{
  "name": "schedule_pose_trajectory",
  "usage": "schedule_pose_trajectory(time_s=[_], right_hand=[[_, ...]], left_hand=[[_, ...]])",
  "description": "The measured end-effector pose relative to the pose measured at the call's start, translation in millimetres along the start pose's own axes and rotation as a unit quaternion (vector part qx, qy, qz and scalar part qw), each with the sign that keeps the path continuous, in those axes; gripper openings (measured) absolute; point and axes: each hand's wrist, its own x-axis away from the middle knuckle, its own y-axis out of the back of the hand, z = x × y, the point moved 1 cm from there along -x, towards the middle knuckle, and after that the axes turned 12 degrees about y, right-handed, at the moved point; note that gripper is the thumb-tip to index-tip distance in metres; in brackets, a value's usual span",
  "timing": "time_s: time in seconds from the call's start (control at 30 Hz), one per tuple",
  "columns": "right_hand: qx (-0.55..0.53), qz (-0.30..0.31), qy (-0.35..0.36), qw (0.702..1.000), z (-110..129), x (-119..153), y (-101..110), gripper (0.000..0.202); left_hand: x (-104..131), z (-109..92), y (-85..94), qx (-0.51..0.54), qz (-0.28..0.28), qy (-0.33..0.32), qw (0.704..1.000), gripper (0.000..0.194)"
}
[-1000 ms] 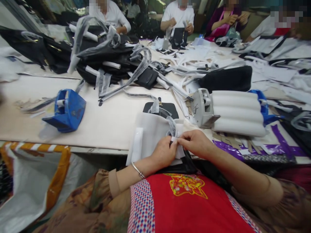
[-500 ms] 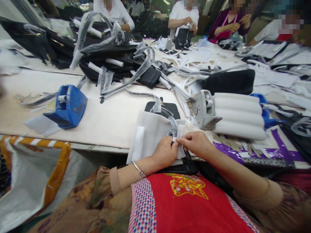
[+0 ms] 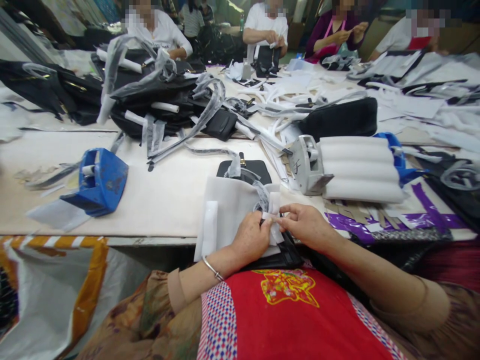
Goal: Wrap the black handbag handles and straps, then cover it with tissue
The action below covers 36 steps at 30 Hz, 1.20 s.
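A black bag (image 3: 250, 171) lies at the table's front edge, partly over my lap, largely covered by a white foam sheet (image 3: 229, 195). A clear-plastic-wrapped strap (image 3: 261, 195) curls over the sheet. My left hand (image 3: 252, 235) is closed at the bag's right side, its thumb and finger on a small white strip (image 3: 270, 216). From the right, my right hand (image 3: 305, 225) pinches the strip's other end between thumb and fingertips. What lies under the strip is hidden by the fingers. A white foam piece (image 3: 209, 227) rests on the sheet's left part.
A blue tape dispenser (image 3: 103, 182) stands at left, a grey one (image 3: 305, 165) at right beside white foam rolls (image 3: 360, 170). Black bags with wrapped straps (image 3: 161, 100) pile up behind. An orange-edged white sack (image 3: 48, 290) hangs at front left. Several people work across the table.
The view has shifted, so the table's things appear further left. My right fingers have spread a little, and more of the white strip shows between my hands.
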Motion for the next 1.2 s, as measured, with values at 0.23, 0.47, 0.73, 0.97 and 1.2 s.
schedule_pose_trajectory(time_s=[0.23,0.47,0.73,0.97,1.2], right_hand=[[-0.07,0.066,0.05,0.994,-14.7,-14.0,3.6,0.022],[-0.105,0.073,0.157,0.979,-27.1,-27.4,6.4,0.016],[-0.225,0.02,0.19,0.955,-46.9,-33.2,-1.2,0.028],[-0.249,0.018,0.156,0.956,-46.4,-26.7,-13.8,0.031],[-0.166,-0.082,0.158,0.97,-32.5,-10.4,-8.3,0.033]], left_hand=[[-1.0,-1.4,4.4,0.047,0.03,0.012,0.998,0.022],[-3.9,8.0,3.5,0.164,0.105,0.051,0.98,0.025],[-2.9,12.1,-0.1,0.403,0.211,0.106,0.884,0.037],[-3.5,9.0,-8.1,0.487,0.257,0.124,0.825,0.044],[6.7,-16.8,11.0,0.059,0.035,0.002,0.998,0.028]])
